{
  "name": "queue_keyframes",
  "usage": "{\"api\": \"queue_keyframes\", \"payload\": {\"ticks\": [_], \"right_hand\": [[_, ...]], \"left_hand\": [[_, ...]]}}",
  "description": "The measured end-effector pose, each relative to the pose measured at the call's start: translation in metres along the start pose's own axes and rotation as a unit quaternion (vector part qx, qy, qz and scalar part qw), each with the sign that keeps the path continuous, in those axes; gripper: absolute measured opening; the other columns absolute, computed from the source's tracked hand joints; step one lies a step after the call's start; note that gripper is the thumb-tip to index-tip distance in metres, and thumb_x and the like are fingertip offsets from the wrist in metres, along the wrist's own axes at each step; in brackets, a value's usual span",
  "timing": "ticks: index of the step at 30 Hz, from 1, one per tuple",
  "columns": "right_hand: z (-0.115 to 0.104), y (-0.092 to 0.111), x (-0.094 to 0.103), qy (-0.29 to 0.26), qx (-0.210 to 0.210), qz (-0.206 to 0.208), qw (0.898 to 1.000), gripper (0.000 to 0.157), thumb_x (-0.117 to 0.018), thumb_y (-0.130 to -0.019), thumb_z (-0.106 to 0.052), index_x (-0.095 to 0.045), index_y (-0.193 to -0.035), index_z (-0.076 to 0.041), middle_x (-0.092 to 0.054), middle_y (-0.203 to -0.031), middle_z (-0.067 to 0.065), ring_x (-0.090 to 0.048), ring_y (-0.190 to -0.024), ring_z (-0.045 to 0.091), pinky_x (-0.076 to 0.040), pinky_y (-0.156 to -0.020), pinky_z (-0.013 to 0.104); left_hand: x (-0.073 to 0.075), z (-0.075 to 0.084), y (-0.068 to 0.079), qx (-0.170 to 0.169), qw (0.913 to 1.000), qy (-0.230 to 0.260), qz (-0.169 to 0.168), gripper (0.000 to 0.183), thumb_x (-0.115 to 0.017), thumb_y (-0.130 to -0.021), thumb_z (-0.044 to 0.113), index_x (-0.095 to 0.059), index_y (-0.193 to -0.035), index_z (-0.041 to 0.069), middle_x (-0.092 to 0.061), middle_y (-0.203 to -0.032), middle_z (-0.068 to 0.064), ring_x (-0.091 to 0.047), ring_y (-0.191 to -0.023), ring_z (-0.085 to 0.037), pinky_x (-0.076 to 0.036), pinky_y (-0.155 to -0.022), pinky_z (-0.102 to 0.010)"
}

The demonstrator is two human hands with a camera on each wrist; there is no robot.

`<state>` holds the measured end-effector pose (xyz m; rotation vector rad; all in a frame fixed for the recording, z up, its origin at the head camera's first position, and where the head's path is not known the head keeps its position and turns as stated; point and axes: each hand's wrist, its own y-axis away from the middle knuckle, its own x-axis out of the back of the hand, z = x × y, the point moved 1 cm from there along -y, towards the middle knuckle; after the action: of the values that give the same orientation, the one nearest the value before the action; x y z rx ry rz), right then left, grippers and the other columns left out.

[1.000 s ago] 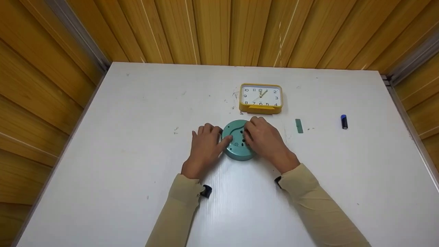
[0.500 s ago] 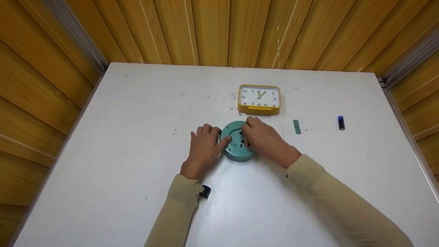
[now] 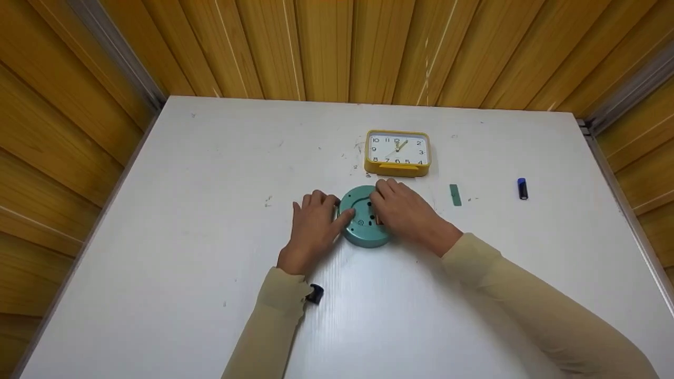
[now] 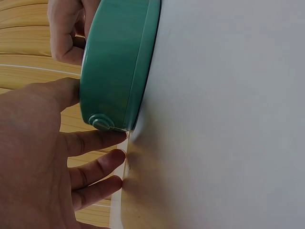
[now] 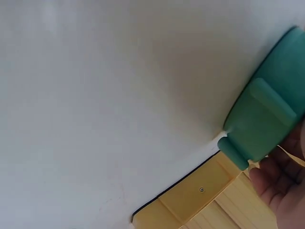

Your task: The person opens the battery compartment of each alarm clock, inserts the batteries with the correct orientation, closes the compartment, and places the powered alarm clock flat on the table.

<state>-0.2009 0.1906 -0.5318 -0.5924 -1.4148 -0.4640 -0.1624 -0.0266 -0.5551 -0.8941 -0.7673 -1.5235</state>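
A round green clock (image 3: 366, 239) lies face down on the white table, its back with small dark knobs upward. My left hand (image 3: 313, 226) holds it from the left, thumb on the back and fingers by the rim. In the left wrist view, its rim (image 4: 114, 62) shows a small round knob near my index finger. My right hand (image 3: 405, 213) curls its fingers over the right part of the back. Under these fingertips shows a copper-coloured strip, apparently a battery (image 3: 379, 220), mostly hidden. The right wrist view shows the green rim (image 5: 267, 114) beside curled fingers.
A yellow rectangular clock (image 3: 398, 149) stands behind the green one. To the right lie a small green battery cover (image 3: 455, 195) and a black battery with a blue end (image 3: 522, 188). Wood-look panels (image 3: 326, 47) border the white table (image 3: 184, 237).
My right hand has shifted slightly over the clock's back and its forearm has swung outward to the right. More of the copper-coloured strip showed half a second ago. The left hand keeps its hold.
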Motion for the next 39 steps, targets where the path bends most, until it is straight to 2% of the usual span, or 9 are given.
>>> {"api": "queue_keyframes", "payload": {"ticks": [3, 11, 20, 30, 34, 39], "right_hand": [[0.004, 0.002, -0.001, 0.004, 0.014, 0.003, 1.000, 0.019, -0.067, -0.104, -0.007, -0.057, -0.117, 0.004, -0.052, -0.110, 0.017, -0.050, -0.099, 0.030, -0.051, -0.093, 0.038], [0.010, 0.003, -0.002, -0.011, 0.012, 0.006, 1.000, 0.012, -0.062, -0.105, -0.002, -0.057, -0.115, 0.002, -0.049, -0.108, 0.016, -0.047, -0.097, 0.029, -0.048, -0.090, 0.038], [0.012, 0.003, -0.004, -0.072, -0.022, -0.008, 0.997, 0.015, -0.061, -0.106, -0.003, -0.059, -0.121, 0.001, -0.048, -0.108, 0.013, -0.048, -0.100, 0.027, -0.048, -0.087, 0.037], [0.012, 0.003, -0.005, -0.086, -0.028, -0.011, 0.996, 0.011, -0.060, -0.105, 0.003, -0.058, -0.115, 0.001, -0.044, -0.106, 0.012, -0.046, -0.099, 0.027, -0.045, -0.085, 0.037], [0.013, 0.002, -0.005, -0.098, -0.028, -0.011, 0.995, 0.009, -0.058, -0.106, 0.002, -0.058, -0.115, 0.000, -0.044, -0.106, 0.012, -0.045, -0.100, 0.028, -0.045, -0.086, 0.037], [0.015, 0.001, -0.006, -0.134, -0.048, -0.018, 0.990, 0.010, -0.058, -0.109, -0.005, -0.059, -0.118, -0.001, -0.045, -0.108, 0.010, -0.046, -0.105, 0.026, -0.047, -0.089, 0.036]], "left_hand": [[0.000, 0.000, 0.000, 0.001, 1.0000, 0.003, -0.001, 0.057, -0.056, -0.106, 0.056, -0.069, -0.131, 0.007, -0.058, -0.127, -0.013, -0.050, -0.127, -0.033, -0.027, -0.116, -0.070], [0.000, 0.000, 0.000, -0.001, 1.0000, 0.003, -0.004, 0.057, -0.055, -0.106, 0.056, -0.068, -0.132, 0.007, -0.057, -0.126, -0.013, -0.049, -0.126, -0.033, -0.028, -0.116, -0.069], [-0.001, -0.001, 0.000, -0.005, 0.9999, 0.009, -0.005, 0.056, -0.055, -0.107, 0.056, -0.068, -0.131, 0.007, -0.057, -0.126, -0.013, -0.049, -0.125, -0.033, -0.027, -0.115, -0.069], [-0.001, 0.000, 0.001, -0.009, 1.0000, 0.001, -0.001, 0.057, -0.054, -0.107, 0.056, -0.069, -0.131, 0.006, -0.058, -0.127, -0.015, -0.050, -0.126, -0.034, -0.028, -0.114, -0.071], [0.000, -0.001, 0.001, -0.011, 0.9999, 0.002, -0.001, 0.058, -0.054, -0.107, 0.056, -0.068, -0.131, 0.005, -0.058, -0.127, -0.015, -0.050, -0.125, -0.035, -0.029, -0.113, -0.071], [0.001, -0.001, 0.000, -0.013, 0.9999, 0.007, -0.003, 0.058, -0.054, -0.107, 0.056, -0.067, -0.131, 0.005, -0.057, -0.128, -0.016, -0.049, -0.127, -0.036, -0.028, -0.113, -0.072]]}}
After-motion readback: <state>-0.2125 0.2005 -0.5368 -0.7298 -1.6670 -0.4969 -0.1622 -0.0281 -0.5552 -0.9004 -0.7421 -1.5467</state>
